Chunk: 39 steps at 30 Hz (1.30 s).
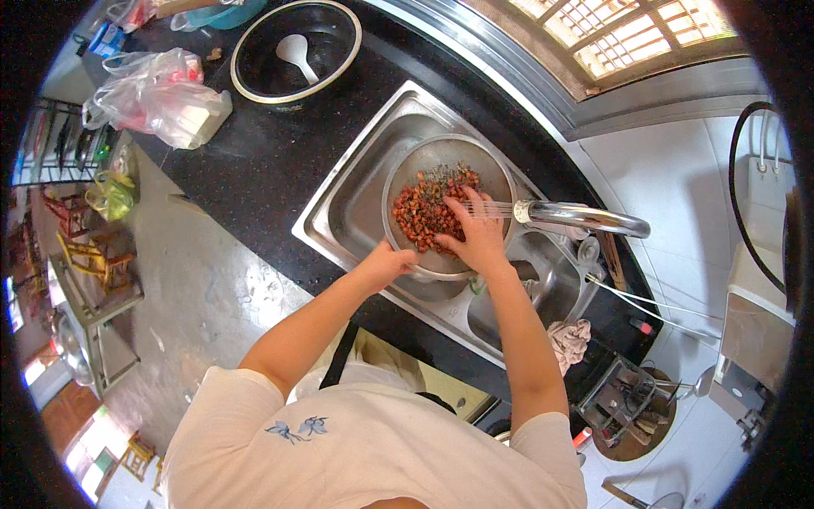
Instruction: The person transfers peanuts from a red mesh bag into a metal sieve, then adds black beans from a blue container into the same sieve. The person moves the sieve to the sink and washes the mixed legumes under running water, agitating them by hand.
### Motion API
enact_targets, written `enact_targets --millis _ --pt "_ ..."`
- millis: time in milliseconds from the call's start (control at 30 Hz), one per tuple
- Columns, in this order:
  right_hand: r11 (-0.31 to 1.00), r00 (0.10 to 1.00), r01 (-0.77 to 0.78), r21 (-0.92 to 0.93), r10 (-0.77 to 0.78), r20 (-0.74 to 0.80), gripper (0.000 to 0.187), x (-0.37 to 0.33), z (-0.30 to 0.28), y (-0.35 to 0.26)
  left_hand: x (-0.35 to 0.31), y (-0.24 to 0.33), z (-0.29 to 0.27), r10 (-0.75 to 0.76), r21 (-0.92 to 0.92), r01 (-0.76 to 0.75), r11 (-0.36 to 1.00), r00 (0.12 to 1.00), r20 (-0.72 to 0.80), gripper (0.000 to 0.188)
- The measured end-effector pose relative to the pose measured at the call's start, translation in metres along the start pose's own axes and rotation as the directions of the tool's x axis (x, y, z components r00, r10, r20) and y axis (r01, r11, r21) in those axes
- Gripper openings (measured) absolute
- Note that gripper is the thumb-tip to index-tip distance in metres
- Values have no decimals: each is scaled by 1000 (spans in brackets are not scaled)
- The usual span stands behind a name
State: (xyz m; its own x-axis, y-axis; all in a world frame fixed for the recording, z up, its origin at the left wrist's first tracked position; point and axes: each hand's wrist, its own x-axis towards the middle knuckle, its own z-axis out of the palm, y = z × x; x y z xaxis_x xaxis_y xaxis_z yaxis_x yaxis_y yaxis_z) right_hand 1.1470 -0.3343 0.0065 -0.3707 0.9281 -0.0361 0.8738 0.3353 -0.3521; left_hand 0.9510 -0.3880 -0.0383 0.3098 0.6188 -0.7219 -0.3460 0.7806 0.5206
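Observation:
A round metal bowl (pixel 413 163), possibly a strainer, sits over the sink (pixel 352 161). Inside it lie many small reddish-brown pieces (pixel 417 215) mixed with dark, thin bits; their exact kind I cannot make out. My left hand (pixel 391 265) grips the bowl's near left rim, thumb over the edge. Fingers apart, my right hand (pixel 482 236) reaches over the right rim and touches the pieces. Water streams from the chrome faucet (pixel 585 215) onto the right hand and into the bowl.
On the black counter, a dark pot (pixel 254 68) holds a white rice paddle (pixel 294 51), with plastic bags (pixel 161 97) left of it. A smaller basin (pixel 551 271) adjoins on the right, near a crumpled cloth (pixel 570 341) and a utensil rack (pixel 617 390). A window (pixel 623 38) is behind.

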Motion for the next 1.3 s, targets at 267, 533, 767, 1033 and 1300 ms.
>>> enact_targets --millis 267,533,767,1033,1300 --pt "927 959 -258 272 280 -45 75 0 41 -30 -7 -4 14 -42 104 32 994 995 91 36" --pt "321 798 -416 851 578 172 33 27 25 -13 -16 16 22 -73 178 72 981 997 -5 31" --pt "-615 731 -189 766 432 528 29 27 28 16 7 0 6 35 53 -37 998 998 45 40" --pt "-423 652 -170 890 629 424 21 28 30 11 -2 5 16 18 -68 -15 998 999 39 47" --pt "377 784 -302 876 621 3 18 25 25 -8 -1 7 17 13 -25 -10 1000 994 106 55"
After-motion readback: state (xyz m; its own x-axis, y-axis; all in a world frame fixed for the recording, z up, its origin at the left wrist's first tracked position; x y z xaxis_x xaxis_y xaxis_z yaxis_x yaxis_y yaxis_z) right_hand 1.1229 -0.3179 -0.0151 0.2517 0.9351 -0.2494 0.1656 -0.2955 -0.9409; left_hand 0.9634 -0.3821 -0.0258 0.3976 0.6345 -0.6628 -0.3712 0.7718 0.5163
